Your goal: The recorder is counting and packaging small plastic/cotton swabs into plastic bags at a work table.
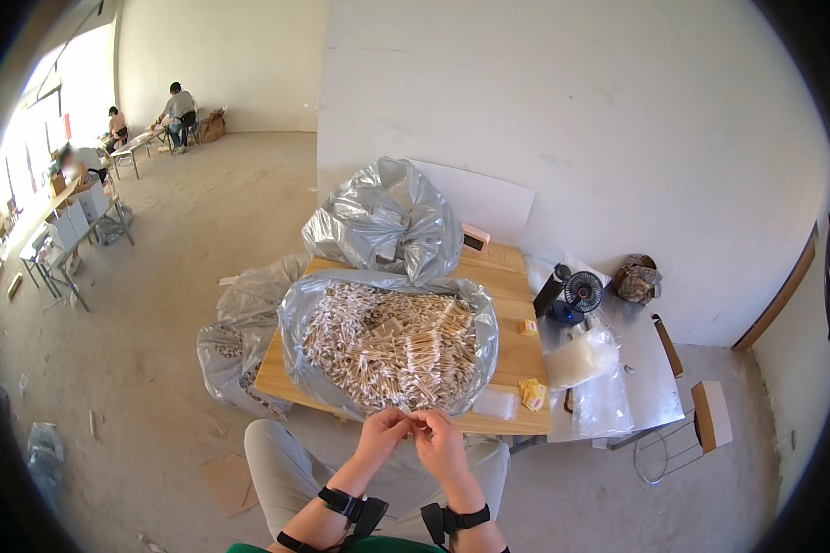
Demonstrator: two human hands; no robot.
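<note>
A wide heap of cotton swabs [415, 355], with wooden sticks and white tips, fills an opened grey plastic bag [485, 323] on a wooden table [516, 415]. At the near rim of that bag, my left hand [383, 435] and my right hand [440, 444] meet with fingertips pinched together. Something small and pale may be between the fingers, but it is too small to name. On the table to the right of my hands are a clear plastic sheet or bag [496, 404] and small yellow packets [532, 394].
A silver plastic bag [383, 221] stands behind the heap, with more filled bags [226, 359] on the floor at left. A side table at right carries a small fan [583, 291], a dark bottle [551, 288] and plastic bags [581, 359]. Other people work at tables far left.
</note>
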